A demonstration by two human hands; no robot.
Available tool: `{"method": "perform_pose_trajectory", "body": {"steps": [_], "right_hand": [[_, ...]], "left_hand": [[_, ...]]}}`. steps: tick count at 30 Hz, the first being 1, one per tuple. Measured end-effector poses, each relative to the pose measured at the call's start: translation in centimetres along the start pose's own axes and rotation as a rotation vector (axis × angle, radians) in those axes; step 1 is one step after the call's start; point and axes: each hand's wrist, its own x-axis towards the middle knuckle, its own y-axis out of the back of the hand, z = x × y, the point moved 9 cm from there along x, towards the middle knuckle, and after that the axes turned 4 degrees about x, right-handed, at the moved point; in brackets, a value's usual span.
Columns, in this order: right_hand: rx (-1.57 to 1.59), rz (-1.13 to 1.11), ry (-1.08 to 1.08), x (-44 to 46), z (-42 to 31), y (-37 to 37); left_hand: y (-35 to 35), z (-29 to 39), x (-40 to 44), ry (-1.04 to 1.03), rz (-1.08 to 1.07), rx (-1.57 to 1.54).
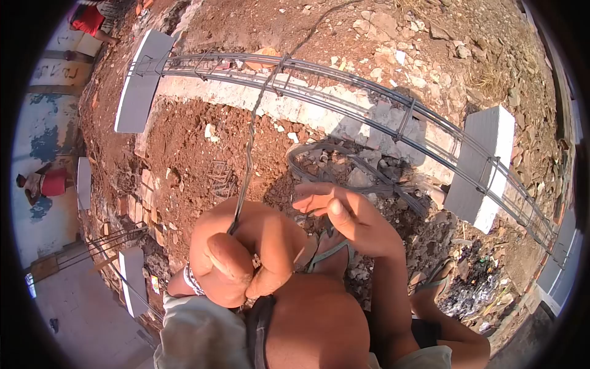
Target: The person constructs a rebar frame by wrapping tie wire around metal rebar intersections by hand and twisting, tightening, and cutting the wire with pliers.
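Observation:
My left hand (249,255), with a patterned band at its wrist, is closed around the lower end of a dark twisted wire (250,144). The wire runs up from the fist to a steel rebar cage (344,114) and crosses it. My right hand (350,218) is beside the left, fingers stretched out and thumb raised, with nothing in it. Beyond the right hand, a loose bundle of dark wire (319,147) lies on the ground. The cage is made of long bars with ties across them and rests on pale blocks.
One block (144,83) supports the cage at left, another (482,166) at right. Bent metal pieces (221,178) lie on the reddish rubble. My bare knee (313,326) is close in front. Ash (470,295) lies at right. People (46,184) are at the far left.

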Motion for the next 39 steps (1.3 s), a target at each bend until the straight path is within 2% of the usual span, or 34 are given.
{"method": "perform_pose_trajectory", "body": {"steps": [2,3,5,7,8,9,11,12,14,15,16,17,18,21,24,27,28,29,30,31,33,35,36,37,39], "right_hand": [[0.275,0.045,0.220,0.9,-2.7,0.5],[0.446,0.070,0.360,1.8,-4.5,1.4],[0.606,0.317,0.492,1.6,-9.0,3.1],[0.489,0.521,0.497,1.7,-9.8,7.0],[0.426,0.618,0.498,1.6,-10.5,9.2],[0.605,0.459,0.505,2.3,-11.2,10.5],[0.981,0.129,0.510,2.1,-12.3,12.5],[0.863,0.133,0.557,1.0,-13.2,13.4],[0.618,0.137,0.643,-0.6,-15.5,14.2],[0.460,0.350,0.538,-0.7,-14.9,14.5],[0.296,0.561,0.428,-1.4,-14.2,14.1],[0.127,0.768,0.315,-2.6,-13.6,14.4],[0.079,0.734,0.249,-2.8,-12.9,14.1],[0.349,0.446,0.277,-2.7,-12.6,12.5],[0.226,0.661,0.486,-4.2,-13.3,14.4],[0.468,0.836,0.671,-4.7,-12.2,17.4],[0.412,0.828,0.795,-5.1,-13.0,18.4],[0.301,0.878,0.878,-5.8,-13.7,19.7],[0.318,0.835,0.902,-5.5,-14.5,20.4],[0.339,0.730,0.850,-5.0,-15.1,22.0],[0.352,0.501,0.767,-4.9,-17.5,24.3],[0.184,0.698,0.807,-7.0,-19.9,25.4],[0.088,1.027,0.861,-8.2,-21.1,22.4],[0.026,0.789,0.824,-8.3,-22.5,20.7],[-0.084,0.969,0.804,-10.4,-24.1,24.6]], "left_hand": [[-0.6,-1.8,1.3,0.230,0.020,0.173],[-1.1,-3.1,2.3,0.269,0.010,0.216],[-1.8,-7.3,3.4,0.400,-0.145,0.043],[-4.1,-9.0,5.3,0.176,-0.239,0.258],[-5.1,-9.6,5.9,0.158,-0.292,0.273],[-6.2,-10.1,6.7,0.139,-0.344,0.286],[-7.3,-10.8,7.3,0.326,-0.476,0.139],[-7.6,-10.9,8.1,0.216,-0.505,0.211],[-7.6,-13.2,8.7,0.352,-0.453,0.170],[-7.7,-14.5,8.9,0.420,-0.431,0.149],[-8.0,-13.6,10.3,0.028,-0.421,0.416],[-7.9,-14.9,10.2,0.013,-0.392,0.444],[-8.2,-15.0,10.0,-0.001,-0.365,0.468],[-9.0,-16.3,9.3,0.002,-0.306,0.449],[-10.4,-18.6,8.1,-0.014,-0.237,0.344],[-11.3,-19.9,8.5,0.046,-0.100,0.212],[-11.3,-20.1,9.3,0.072,-0.058,0.125],[-11.4,-20.5,10.4,0.025,-0.068,0.158],[-11.3,-20.8,11.7,-0.010,-0.092,0.179],[-11.5,-20.4,12.7,-0.052,-0.152,0.136],[-12.5,-21.1,13.8,0.042,-0.285,0.096],[-12.9,-21.0,12.7,0.180,-0.391,0.024],[-12.8,-20.9,12.1,0.240,-0.442,-0.008],[-12.9,-21.2,11.2,0.301,-0.499,-0.004],[-13.0,-22.6,8.7,0.425,-0.621,0.001]]}}
